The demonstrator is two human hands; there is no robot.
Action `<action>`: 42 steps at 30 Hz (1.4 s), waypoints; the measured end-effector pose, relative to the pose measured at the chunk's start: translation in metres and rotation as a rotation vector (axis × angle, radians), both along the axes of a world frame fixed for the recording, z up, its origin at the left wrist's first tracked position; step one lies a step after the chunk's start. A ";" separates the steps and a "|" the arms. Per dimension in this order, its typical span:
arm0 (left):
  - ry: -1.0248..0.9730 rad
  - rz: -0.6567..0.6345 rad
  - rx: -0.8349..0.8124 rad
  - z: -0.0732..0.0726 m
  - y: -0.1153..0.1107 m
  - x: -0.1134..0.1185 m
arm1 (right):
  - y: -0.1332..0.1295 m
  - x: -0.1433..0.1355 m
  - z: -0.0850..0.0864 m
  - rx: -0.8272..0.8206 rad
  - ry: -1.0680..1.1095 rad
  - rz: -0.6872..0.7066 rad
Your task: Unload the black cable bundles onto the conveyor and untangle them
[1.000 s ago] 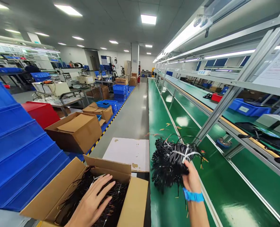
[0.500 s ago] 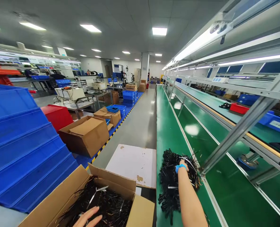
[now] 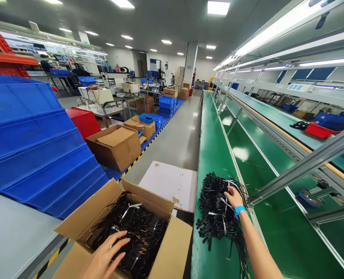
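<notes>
An open cardboard box (image 3: 172, 242) holds black cable bundles (image 3: 148, 228) tied with white ties. Over the box's near left part is my left hand (image 3: 108, 254), fingers spread, with nothing visibly gripped. On the green bench (image 3: 214, 149) to the right lies a pile of black cable bundles (image 3: 215, 201), also tied with white strips. My right hand (image 3: 234, 197), with a blue band at the wrist, rests at the pile's upper right side. Its fingers are bent against the cables near a white tie; whether they grip a bundle is unclear.
Nested blue bins (image 3: 41, 143) stand at the left, beside a red bin (image 3: 83, 121). A closed-over carton (image 3: 116, 145) sits beyond the box. A white board (image 3: 172, 184) lies beside the bench. A metal frame post (image 3: 299, 166) slants up on the right.
The view has shifted, showing more of the box and my left hand. My right hand has turned, its fingers now pointing left across the pile.
</notes>
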State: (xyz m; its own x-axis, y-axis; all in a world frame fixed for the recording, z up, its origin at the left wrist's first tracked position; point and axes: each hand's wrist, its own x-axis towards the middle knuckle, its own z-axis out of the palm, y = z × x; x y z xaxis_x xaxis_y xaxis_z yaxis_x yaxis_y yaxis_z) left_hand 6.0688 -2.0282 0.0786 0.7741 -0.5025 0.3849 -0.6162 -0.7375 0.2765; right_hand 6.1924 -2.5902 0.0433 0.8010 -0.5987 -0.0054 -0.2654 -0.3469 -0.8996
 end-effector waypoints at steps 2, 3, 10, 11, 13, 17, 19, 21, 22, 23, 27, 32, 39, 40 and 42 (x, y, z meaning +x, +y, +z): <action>0.021 -0.010 0.015 -0.003 -0.005 0.000 | 0.005 -0.015 -0.009 -0.186 0.150 0.161; 0.037 -0.015 0.023 -0.004 -0.009 -0.001 | 0.009 -0.021 -0.014 -0.282 0.219 0.225; 0.066 -0.043 0.037 0.001 -0.019 -0.012 | 0.018 -0.029 -0.019 -0.792 0.508 0.416; 0.061 -0.033 0.029 0.001 -0.015 -0.014 | 0.015 -0.027 -0.015 -0.833 0.523 0.437; 0.050 -0.010 0.018 -0.002 -0.003 -0.017 | 0.005 -0.024 -0.002 -0.901 0.524 0.478; 0.025 0.036 0.012 -0.007 0.021 -0.021 | -0.021 -0.033 0.034 -1.006 0.433 0.507; 0.000 0.054 -0.007 -0.009 0.026 -0.022 | -0.039 -0.043 0.054 -1.040 0.357 0.509; -0.011 0.059 -0.028 -0.009 0.025 -0.021 | -0.058 -0.054 0.076 -1.068 0.271 0.512; -0.005 0.052 -0.034 -0.009 0.023 -0.019 | -0.066 -0.059 0.087 -1.078 0.233 0.509; 0.007 0.042 -0.040 -0.010 0.021 -0.018 | -0.073 -0.064 0.098 -1.089 0.194 0.502; 0.071 0.031 -0.036 -0.010 0.008 -0.011 | -0.075 -0.083 0.147 -1.226 -0.033 0.456; 0.098 0.056 -0.022 -0.007 0.004 -0.010 | -0.032 -0.099 0.181 -1.461 -0.177 0.388; 0.433 0.262 0.036 -0.010 0.027 -0.038 | -0.006 -0.097 0.005 -1.268 -0.051 0.367; 0.519 0.301 0.065 -0.011 0.031 -0.040 | -0.002 -0.095 -0.026 -1.194 -0.004 0.351; 0.676 0.376 0.055 -0.013 0.038 -0.038 | 0.010 -0.092 -0.067 -1.092 0.083 0.163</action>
State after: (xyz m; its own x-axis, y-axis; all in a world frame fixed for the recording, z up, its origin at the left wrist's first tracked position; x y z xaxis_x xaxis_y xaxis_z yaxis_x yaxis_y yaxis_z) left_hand 6.0308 -1.9906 0.0656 0.9542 -0.1645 -0.2501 -0.0324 -0.8873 0.4600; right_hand 6.1009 -2.5799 -0.0238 0.8921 -0.2013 0.4045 -0.1894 -0.9794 -0.0698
